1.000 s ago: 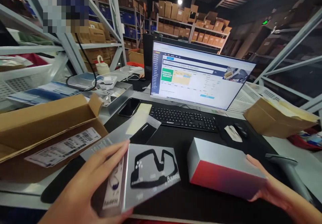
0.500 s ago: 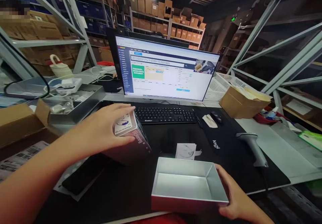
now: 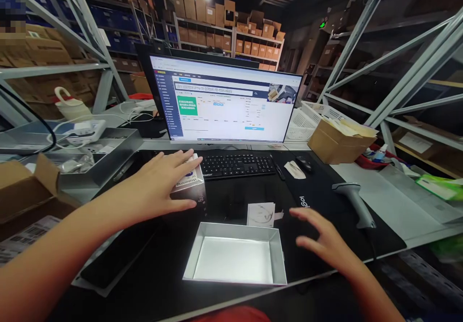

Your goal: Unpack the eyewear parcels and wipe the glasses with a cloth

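Observation:
My left hand rests over a printed box left of the keyboard, its fingers spread and the thumb apart along the box's near side. Near the desk's front edge lies an open silvery box tray, with nothing inside. To the right of that tray my right hand hovers with its fingers apart, holding nothing. Just behind the tray is a small white leaflet with a cable picture on it.
A monitor stands behind the black keyboard. On the right are a mouse, a barcode scanner and a cardboard box. An open carton and a grey tray stand left.
My right hand has let go of the silvery tray, which now lies flat on the desk, farther left. The printed box stands more upright under my left hand. The view has shifted slightly.

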Demonstrator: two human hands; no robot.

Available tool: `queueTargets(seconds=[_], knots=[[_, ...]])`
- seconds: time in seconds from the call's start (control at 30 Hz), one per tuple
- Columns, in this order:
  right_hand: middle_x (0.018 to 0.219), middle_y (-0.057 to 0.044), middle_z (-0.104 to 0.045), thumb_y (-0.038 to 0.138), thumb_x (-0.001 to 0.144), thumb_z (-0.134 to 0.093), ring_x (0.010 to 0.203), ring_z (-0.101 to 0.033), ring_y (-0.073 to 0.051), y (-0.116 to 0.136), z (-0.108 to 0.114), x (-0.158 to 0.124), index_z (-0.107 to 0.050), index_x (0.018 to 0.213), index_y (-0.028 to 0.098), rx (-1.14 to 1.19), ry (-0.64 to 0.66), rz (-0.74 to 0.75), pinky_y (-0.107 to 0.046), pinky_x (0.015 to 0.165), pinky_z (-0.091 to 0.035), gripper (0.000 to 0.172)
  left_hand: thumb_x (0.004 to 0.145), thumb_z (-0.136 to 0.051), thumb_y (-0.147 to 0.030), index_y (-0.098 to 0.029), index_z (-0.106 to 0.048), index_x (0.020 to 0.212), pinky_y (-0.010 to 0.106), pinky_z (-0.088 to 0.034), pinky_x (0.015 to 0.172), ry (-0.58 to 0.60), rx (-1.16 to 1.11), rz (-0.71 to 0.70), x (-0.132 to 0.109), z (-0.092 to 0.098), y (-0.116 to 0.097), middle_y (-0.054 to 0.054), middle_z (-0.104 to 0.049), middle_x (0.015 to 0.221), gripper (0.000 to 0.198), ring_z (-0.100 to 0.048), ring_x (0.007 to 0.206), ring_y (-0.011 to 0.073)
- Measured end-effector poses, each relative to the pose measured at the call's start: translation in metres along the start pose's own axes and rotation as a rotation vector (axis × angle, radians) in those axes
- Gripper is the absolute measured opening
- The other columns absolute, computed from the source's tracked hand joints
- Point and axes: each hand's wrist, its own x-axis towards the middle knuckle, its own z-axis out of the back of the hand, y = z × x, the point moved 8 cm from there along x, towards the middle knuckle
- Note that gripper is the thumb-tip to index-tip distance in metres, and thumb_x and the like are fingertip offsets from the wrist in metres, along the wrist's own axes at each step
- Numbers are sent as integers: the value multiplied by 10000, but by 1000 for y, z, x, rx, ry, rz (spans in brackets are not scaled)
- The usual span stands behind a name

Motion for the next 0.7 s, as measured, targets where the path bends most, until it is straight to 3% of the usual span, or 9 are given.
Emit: queueTargets(seconds=[0.07, 0.1, 0.17, 0.2, 0.23, 0.3, 0.4, 0.57, 0.7], knots=[[1298, -104, -604, 359, 911, -632, 1172, -615, -267, 2, 15, 13, -566, 1335, 278, -95, -270, 6, -476, 1062, -480, 437, 886, -578, -541, -214, -373, 1507, 660, -234, 1178, -107, 2, -15, -12, 9, -14, 139, -334, 1610, 730, -345, 1464, 355], [1309, -112, -579, 343, 905, -628, 1141, -623, -261, 4, 11, 19, -538, 1353, 266, -129, -350, -2, -474, 1044, -493, 463, 928, -543, -499, -214, -389, 1492, 654, -227, 1186, -187, -16, -28, -21, 15, -25, 130, -350, 1601, 651, -349, 1464, 334], [1346, -135, -518, 343, 852, -675, 1133, -621, -271, 4, -12, 30, -473, 1402, 243, -161, -386, -61, -466, 1009, -521, 594, 952, -535, -464, -227, -463, 1430, 592, -267, 1205, -379, -106, -90, -46, 25, -51, 103, -430, 1547, 539, -410, 1425, 291], [1355, -143, -497, 352, 823, -698, 1159, -608, -289, 2, -27, 34, -457, 1415, 237, -173, -379, -110, -462, 986, -536, 649, 945, -552, -447, -245, -484, 1417, 518, -348, 1188, -410, -164, -124, -60, 22, -64, 90, -452, 1529, 518, -430, 1410, 273], [1359, -148, -481, 365, 801, -712, 1192, -589, -310, -1, -40, 35, -455, 1420, 239, -189, -371, -164, -462, 964, -548, 682, 933, -569, -451, -267, -526, 1383, 473, -420, 1149, -404, -202, -159, -74, 13, -78, 84, -453, 1526, 488, -438, 1402, 273], [1375, -150, -446, 405, 787, -706, 1248, -544, -352, -7, -60, 34, -479, 1413, 262, -223, -376, -241, -469, 935, -556, 681, 861, -648, -517, -291, -593, 1314, 507, -476, 1098, -307, -222, -177, -98, -16, -100, 91, -399, 1563, 509, -399, 1426, 328], [1397, -152, -372, 480, 789, -678, 1232, -530, -374, -15, -72, 28, -492, 1417, 269, -230, -438, -214, -498, 955, -531, 688, 774, -746, -454, -260, -643, 1226, 517, -507, 1067, -277, -259, -225, -125, -53, -123, 125, -408, 1548, 503, -418, 1408, 346], [1350, -146, -358, 518, 841, -621, 1147, -545, -343, -24, -71, 20, -589, 1333, 234, -216, -542, -80, -501, 928, -534, 569, 774, -634, -98, -217, -660, 1064, 454, -485, 1104, -473, -309, -187, -133, -75, -133, 135, -578, 1356, 314, -518, 1318, 260], [1358, -123, -439, 412, 895, -597, 1086, -590, -282, -10, -64, 17, -675, 1240, 270, -237, -533, 53, -459, 908, -557, 381, 787, -620, -109, -209, -624, 898, 465, -449, 1131, -637, -389, -162, -133, -80, -134, 104, -670, 1145, 148, -610, 1163, 234]])
